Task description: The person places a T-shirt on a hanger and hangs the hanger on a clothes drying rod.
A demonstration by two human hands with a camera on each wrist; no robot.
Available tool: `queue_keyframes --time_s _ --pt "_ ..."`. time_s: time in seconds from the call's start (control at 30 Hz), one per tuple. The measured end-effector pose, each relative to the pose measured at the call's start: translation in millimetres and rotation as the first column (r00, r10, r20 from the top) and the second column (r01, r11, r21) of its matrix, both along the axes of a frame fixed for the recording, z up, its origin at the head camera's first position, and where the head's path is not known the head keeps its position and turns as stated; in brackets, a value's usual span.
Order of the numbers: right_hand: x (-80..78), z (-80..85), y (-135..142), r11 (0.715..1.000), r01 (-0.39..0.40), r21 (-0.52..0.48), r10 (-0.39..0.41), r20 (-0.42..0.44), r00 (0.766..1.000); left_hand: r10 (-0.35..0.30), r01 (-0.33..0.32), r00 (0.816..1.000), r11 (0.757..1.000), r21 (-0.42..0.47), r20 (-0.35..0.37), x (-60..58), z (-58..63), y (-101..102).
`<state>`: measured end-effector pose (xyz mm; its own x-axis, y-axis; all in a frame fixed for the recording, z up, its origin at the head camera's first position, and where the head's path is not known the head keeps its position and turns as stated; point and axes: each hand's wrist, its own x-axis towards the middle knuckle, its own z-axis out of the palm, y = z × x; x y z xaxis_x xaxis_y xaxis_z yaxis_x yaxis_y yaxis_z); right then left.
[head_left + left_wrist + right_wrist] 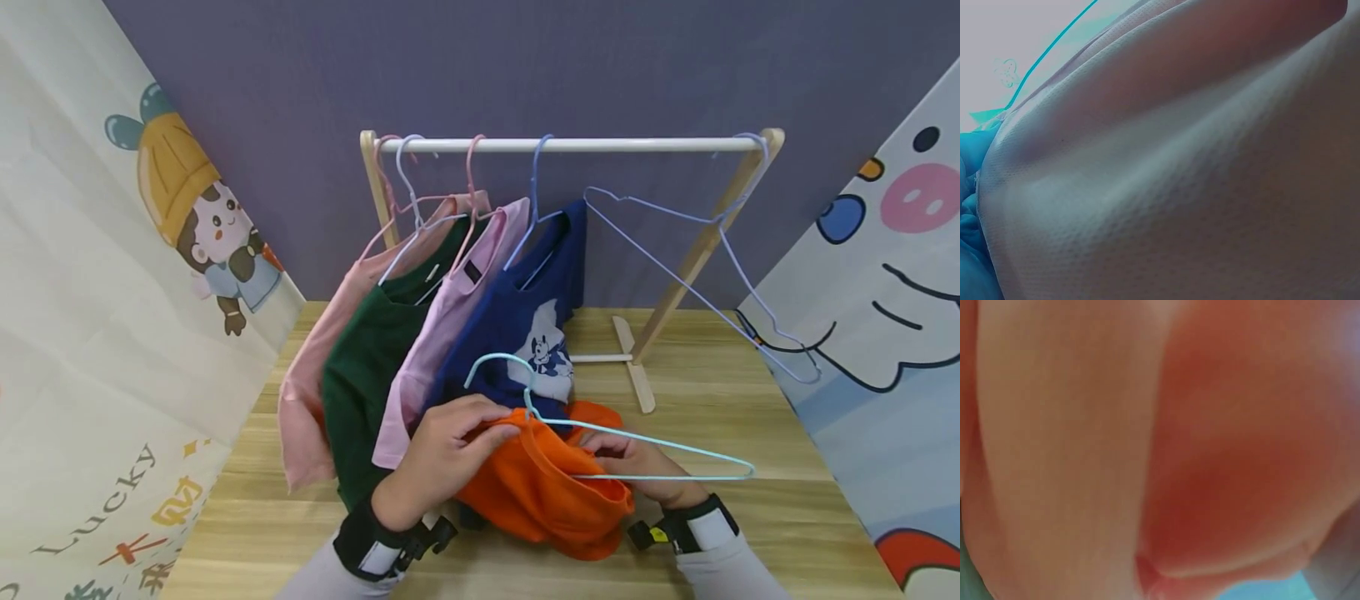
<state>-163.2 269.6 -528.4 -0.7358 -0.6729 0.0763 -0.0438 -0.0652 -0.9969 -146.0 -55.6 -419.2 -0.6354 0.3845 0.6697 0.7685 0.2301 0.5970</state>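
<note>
Between my two hands in the head view is an orange garment (517, 504), bunched above the wooden table. My left hand (442, 450) pinches its neckline edge between thumb and fingers, beside the neck of a light-blue hanger (705, 477). The hanger's left part goes into the garment, while its right end sticks out over the right wrist. On the other side, my right hand (637, 465) grips the orange fabric behind the lower bar; some of its fingertips are hidden. Blurred pale surface fills most of the left wrist view, and blurred skin fills the right wrist view.
Behind the hands stands a rack with a white rail (637, 145). From it hang pink (311, 425), dark green (367, 358), lilac (420, 358) and navy (480, 350) garments, plus a bare lavender hanger (660, 267) at right. The navy one is close to the orange fabric.
</note>
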Motion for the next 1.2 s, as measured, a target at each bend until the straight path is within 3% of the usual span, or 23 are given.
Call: queue_keyframes --time_s 0.17,0.23,0.3,0.47,0.57,0.63,0.7,0.83,1.07,1.2 --pt "3.2 8.3 6.0 0.985 0.148 0.092 -0.151 0.021 0.988 0.017 -0.017 1.0 0.999 0.027 -0.001 -2.1 -0.3 -2.3" --pt "3.4 14.2 10.9 0.975 0.198 0.1 -0.198 -0.011 0.98 0.031 -0.031 1.0 0.999 0.033 -0.001 -2.5 -0.1 -3.2" --pt "1.6 21.8 17.4 0.964 0.243 0.105 -0.233 -0.097 0.968 0.046 -0.046 0.999 0.998 0.036 -0.001 -2.7 -0.1 -3.9" --pt "-6.0 42.0 38.6 0.958 0.282 0.043 -0.255 -0.315 0.914 0.09 -0.09 0.996 0.995 0.029 0.024 -1.3 0.7 -5.3" --pt "-7.7 52.1 49.4 0.956 0.292 -0.021 -0.28 -0.351 0.893 0.109 -0.11 0.993 0.994 0.027 0.037 -1.1 0.9 -5.6" --pt "-6.7 58.7 53.7 0.941 0.336 -0.044 -0.327 -0.38 0.865 0.122 -0.122 0.992 0.992 0.027 0.027 -1.9 0.6 -6.0" --pt "-4.3 65.3 55.9 0.907 0.418 -0.05 -0.402 -0.396 0.825 0.136 -0.137 0.99 0.99 0.028 0.021 -2.7 0.4 -6.3" --pt "0.1 74.6 59.2 0.855 0.506 -0.112 -0.507 -0.381 0.773 0.181 -0.182 0.983 0.983 0.028 0.014 -3.6 0.2 -6.3" --pt "2.2 79.5 70.1 0.823 0.55 -0.14 -0.566 -0.285 0.774 0.243 -0.238 0.97 0.966 0.104 -0.03 -7.9 -3.1 -6.6" --pt "2.7 78.3 73.4 0.801 0.576 -0.165 -0.598 -0.258 0.758 0.281 -0.273 0.959 0.95 0.148 -0.037 -9.6 -6.1 -6.3"
